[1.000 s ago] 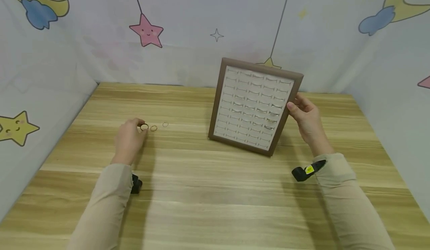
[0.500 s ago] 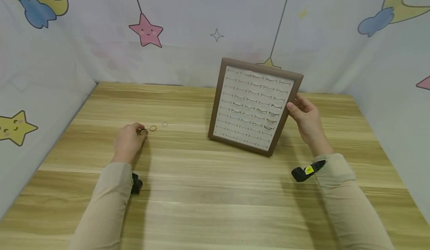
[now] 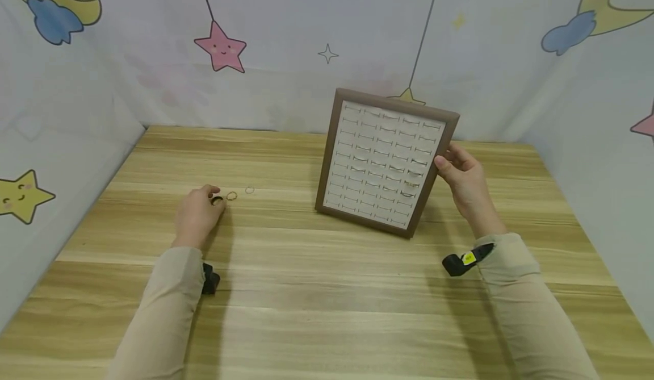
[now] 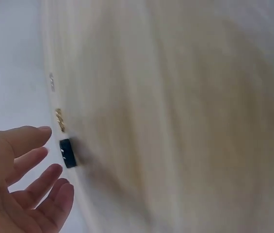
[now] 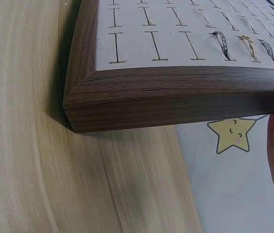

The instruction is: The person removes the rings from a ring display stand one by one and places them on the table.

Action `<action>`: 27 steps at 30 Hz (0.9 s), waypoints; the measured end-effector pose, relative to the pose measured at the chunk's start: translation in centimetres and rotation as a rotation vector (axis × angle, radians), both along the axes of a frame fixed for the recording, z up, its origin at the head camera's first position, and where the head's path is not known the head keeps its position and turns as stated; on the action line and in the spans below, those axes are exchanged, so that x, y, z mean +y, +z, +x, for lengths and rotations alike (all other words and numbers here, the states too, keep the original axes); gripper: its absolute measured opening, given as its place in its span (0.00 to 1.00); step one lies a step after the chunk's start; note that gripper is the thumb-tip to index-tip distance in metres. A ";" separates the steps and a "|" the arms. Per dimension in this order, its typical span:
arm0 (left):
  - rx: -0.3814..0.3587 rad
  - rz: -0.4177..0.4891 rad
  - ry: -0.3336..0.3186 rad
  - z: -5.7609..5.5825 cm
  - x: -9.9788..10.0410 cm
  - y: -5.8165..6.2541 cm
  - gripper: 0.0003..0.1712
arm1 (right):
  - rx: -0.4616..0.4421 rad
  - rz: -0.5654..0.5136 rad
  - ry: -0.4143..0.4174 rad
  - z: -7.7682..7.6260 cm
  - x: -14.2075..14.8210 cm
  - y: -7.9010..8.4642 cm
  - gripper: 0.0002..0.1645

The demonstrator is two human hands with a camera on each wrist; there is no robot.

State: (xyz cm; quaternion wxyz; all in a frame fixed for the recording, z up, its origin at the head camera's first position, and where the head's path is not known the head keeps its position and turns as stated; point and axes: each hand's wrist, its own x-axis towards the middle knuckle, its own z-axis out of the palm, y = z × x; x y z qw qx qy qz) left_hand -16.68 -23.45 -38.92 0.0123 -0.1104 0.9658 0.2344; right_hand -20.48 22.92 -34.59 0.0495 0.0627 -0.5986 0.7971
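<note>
My left hand [image 3: 198, 215] is low over the table's left side, thumb and fingers spread around a black ring [image 4: 68, 153]. In the left wrist view a gap shows between the fingertips and this ring, which sits on the wood. Just beyond it lie a gold twisted ring [image 4: 59, 120] and a thin silver ring [image 4: 52, 82]. My right hand [image 3: 466, 184] grips the right edge of a brown-framed ring display board [image 3: 378, 164], thumb on the front, other fingers behind. The board leans back on its lower edge. Several rings sit in its slots, including a gold ring [image 5: 248, 47].
The wood-grain table [image 3: 306, 312] spreads between both arms. A white cloth backdrop [image 3: 286, 84] with printed stars and moons rises behind it and at both sides. Each wrist carries a small black camera, such as the right one [image 3: 455, 264].
The black ring has shifted slightly toward me and tipped from its earlier angle, with the left fingers moving along and parting around it. The right hand and the board stay nearly still.
</note>
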 end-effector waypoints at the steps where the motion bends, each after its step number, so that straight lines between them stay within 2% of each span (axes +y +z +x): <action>1: 0.013 0.012 0.001 0.0 0.2 0.1 0.23 | -0.002 0.004 -0.005 0.0 0.0 0.0 0.16; 8: 0.110 0.125 0.000 -0.6 3.0 2.2 0.24 | -0.001 0.001 -0.005 0.1 -0.1 0.1 0.15; 15: 0.237 0.231 -0.040 -1.4 7.3 4.4 0.22 | 0.004 0.002 0.001 -0.1 -0.1 0.0 0.15; 24: 0.371 0.278 -0.166 -1.8 14.1 7.1 0.20 | 0.010 -0.006 0.017 -0.1 0.1 -0.1 0.15; 27: 0.403 0.262 -0.228 -1.8 16.5 7.8 0.19 | 0.003 -0.003 0.006 -0.1 0.0 -0.1 0.15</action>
